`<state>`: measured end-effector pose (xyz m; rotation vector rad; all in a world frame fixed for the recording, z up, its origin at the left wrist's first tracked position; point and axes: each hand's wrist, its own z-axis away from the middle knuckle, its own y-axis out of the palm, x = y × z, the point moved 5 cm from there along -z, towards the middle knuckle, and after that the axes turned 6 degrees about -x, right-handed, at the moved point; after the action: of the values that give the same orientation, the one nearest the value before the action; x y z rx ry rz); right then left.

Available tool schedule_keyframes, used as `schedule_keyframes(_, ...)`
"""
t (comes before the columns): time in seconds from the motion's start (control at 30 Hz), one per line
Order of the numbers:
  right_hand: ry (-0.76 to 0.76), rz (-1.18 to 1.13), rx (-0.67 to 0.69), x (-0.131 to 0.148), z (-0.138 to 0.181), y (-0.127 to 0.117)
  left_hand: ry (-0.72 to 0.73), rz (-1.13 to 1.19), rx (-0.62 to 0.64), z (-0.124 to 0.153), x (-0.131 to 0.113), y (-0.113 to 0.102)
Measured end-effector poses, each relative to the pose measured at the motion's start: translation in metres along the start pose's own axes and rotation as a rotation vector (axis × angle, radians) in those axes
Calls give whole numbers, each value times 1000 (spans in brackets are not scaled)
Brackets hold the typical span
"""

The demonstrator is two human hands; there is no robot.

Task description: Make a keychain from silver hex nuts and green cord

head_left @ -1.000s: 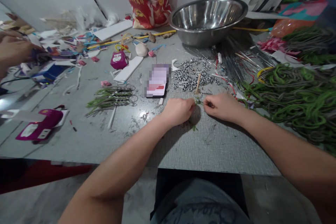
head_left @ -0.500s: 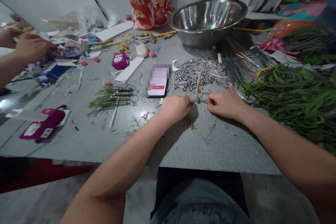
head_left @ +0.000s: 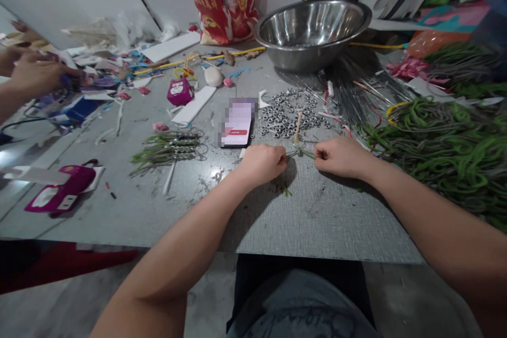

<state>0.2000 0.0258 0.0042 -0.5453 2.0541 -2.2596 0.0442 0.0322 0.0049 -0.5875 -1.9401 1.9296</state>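
My left hand [head_left: 264, 162] is closed on the left ends of green cords [head_left: 300, 153], and cut-looking green tips poke out below it. On the other side my right hand [head_left: 339, 157] is closed on the right ends. Between the fists the cords run nearly level, meeting at a small knot or nut at a metal ring [head_left: 298, 144]. A wooden stick [head_left: 298, 125] stands up at that ring. Just beyond lie many loose metal nuts [head_left: 283, 113]. A phone [head_left: 236, 124] with a lit screen rests beyond my left hand.
Finished-looking green corded pieces with rings [head_left: 170, 150] lie left. A large steel bowl [head_left: 312, 58] stands at the back. Green and grey cords [head_left: 447, 158] are heaped right. Purple devices [head_left: 61, 190] lie left. Another person's hands [head_left: 37, 76] work over scraps at far left.
My hands keep their grip; the gap between them looks slightly wider and the cords fan out a little more. The other person's hands have shifted slightly.
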Motion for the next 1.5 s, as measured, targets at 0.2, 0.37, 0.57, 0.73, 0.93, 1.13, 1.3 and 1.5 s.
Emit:
schedule_keyframes(0.2,-65,-90,80,10,5,2,152,83,11,2,-3,-2)
schedule_keyframes(0.37,-95,-105,70,12,7,5,157,102,17,3,-4,-2)
schedule_keyframes(0.57,-112,-60,71,12,9,4,104,109,15,5,-2,-3)
schedule_keyframes(0.73,-127,-57,167,13,13,-1,81,98,77,8,0,-6)
schedule_keyframes(0.93,-164,-98,290,14,17,-3,123,103,149,12,0,-11)
schedule_keyframes(1.13,-201,-193,345,8,15,1,218,189,174,16,-1,-15)
schedule_keyframes(1.3,-274,-244,83,1,6,-7,254,232,33,16,0,-21)
schedule_keyframes(1.5,66,8,-389,-27,-1,-22,93,128,-221,9,13,-24)
